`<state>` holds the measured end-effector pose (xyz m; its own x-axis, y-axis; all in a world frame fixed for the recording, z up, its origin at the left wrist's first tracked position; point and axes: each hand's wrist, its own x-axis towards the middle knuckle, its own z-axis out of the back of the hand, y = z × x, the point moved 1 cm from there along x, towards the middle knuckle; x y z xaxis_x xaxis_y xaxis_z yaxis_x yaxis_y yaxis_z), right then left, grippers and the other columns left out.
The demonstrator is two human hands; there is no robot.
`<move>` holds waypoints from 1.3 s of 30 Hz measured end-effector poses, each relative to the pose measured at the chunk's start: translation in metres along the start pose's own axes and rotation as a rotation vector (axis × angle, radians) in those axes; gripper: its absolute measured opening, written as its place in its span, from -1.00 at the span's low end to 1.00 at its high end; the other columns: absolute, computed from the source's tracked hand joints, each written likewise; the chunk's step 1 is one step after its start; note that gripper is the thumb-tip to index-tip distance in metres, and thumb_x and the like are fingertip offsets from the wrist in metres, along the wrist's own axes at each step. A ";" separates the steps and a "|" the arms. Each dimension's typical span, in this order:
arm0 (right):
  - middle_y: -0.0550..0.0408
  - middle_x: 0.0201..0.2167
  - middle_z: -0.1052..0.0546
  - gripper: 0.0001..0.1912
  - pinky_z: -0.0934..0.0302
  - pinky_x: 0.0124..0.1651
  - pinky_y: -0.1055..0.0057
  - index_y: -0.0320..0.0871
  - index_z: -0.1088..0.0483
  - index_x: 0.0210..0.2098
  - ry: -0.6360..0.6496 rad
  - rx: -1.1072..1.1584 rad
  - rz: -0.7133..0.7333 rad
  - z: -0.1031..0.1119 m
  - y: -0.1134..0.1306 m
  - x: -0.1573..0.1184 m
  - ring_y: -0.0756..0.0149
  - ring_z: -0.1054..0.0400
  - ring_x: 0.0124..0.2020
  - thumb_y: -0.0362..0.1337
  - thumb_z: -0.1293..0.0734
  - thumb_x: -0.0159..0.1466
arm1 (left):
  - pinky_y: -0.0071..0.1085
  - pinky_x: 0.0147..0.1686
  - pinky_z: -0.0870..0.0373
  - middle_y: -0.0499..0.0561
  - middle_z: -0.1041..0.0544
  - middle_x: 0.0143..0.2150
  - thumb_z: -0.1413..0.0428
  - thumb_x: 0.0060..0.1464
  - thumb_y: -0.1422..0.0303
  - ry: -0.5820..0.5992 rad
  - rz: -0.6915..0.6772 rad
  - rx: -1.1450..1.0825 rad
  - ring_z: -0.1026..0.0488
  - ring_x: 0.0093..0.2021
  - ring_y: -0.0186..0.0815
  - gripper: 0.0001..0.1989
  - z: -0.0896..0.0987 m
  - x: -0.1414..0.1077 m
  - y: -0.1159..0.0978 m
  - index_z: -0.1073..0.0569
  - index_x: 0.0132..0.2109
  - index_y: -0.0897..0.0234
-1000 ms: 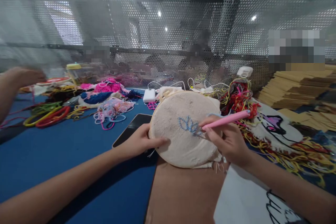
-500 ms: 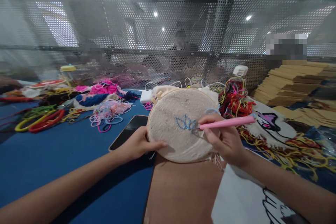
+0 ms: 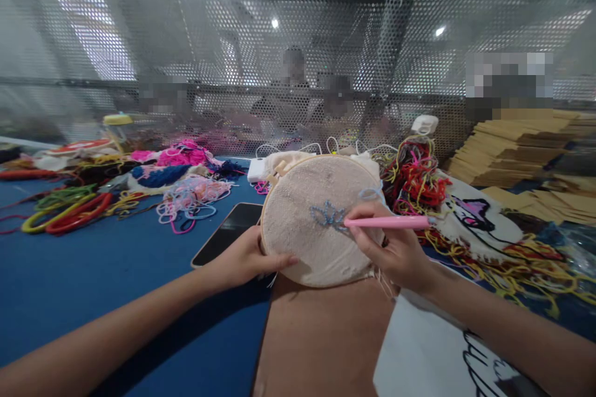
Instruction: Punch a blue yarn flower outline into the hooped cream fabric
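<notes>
A round embroidery hoop (image 3: 302, 186) holds cream cloth, tilted up above the brown board. Blue looped stitches (image 3: 328, 215) form a leafy or petal-like shape on the cloth. My left hand (image 3: 254, 254) grips the hoop's lower left rim, its thumb lying on the cloth. In my right hand (image 3: 388, 248) is a pink punch needle pen (image 3: 393, 222), held nearly level, its tip end at the right side of the blue stitches. A loop of light blue yarn (image 3: 370, 193) shows just above my right fingers.
A black phone (image 3: 228, 234) lies left of the hoop. Tangled yarn (image 3: 193, 198) and red-handled scissors (image 3: 81, 214) are at the left. To the right are more yarn (image 3: 423, 186), a stitched white piece (image 3: 484, 223), brown envelopes (image 3: 507, 142) and a drawn sheet (image 3: 419, 347). A perforated screen (image 3: 223, 43) stands behind.
The pink pen has moved slightly left and now lies more level, its tip end closer to the cloth. My right hand moved with it. My left hand keeps its hold on the hoop.
</notes>
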<state>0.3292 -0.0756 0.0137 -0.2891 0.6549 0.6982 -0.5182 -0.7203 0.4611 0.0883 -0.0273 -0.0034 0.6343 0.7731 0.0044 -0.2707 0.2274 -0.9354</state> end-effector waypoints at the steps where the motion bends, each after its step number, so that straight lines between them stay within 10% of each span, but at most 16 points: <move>1: 0.12 -0.34 -0.39 -0.90 -0.23 -0.22 0.38 -0.10 -0.28 -0.22 -0.008 0.003 -0.001 0.000 0.000 0.000 0.35 -0.32 -0.29 -0.38 -0.21 0.26 | -0.34 -0.09 -0.41 0.07 -0.57 -0.13 -0.21 -0.08 0.27 0.002 -0.001 0.001 -0.46 -0.13 -0.24 -0.65 0.000 0.000 0.000 -0.48 -0.11 0.31; 39: 0.07 -0.23 -0.54 -0.80 -0.30 -0.07 0.24 -0.07 -0.40 -0.14 0.003 -0.115 0.085 -0.008 0.000 -0.003 0.26 -0.40 -0.16 -0.36 -0.30 0.23 | -0.23 0.03 -0.32 0.07 -0.52 -0.02 -0.27 -0.15 0.33 0.152 0.070 -0.152 -0.42 -0.01 -0.17 -0.53 -0.008 -0.008 0.000 -0.44 -0.02 0.25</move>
<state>0.3240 -0.0755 0.0073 -0.3380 0.5934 0.7305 -0.5804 -0.7424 0.3345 0.0892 -0.0380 -0.0063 0.7228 0.6831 -0.1047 -0.2126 0.0756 -0.9742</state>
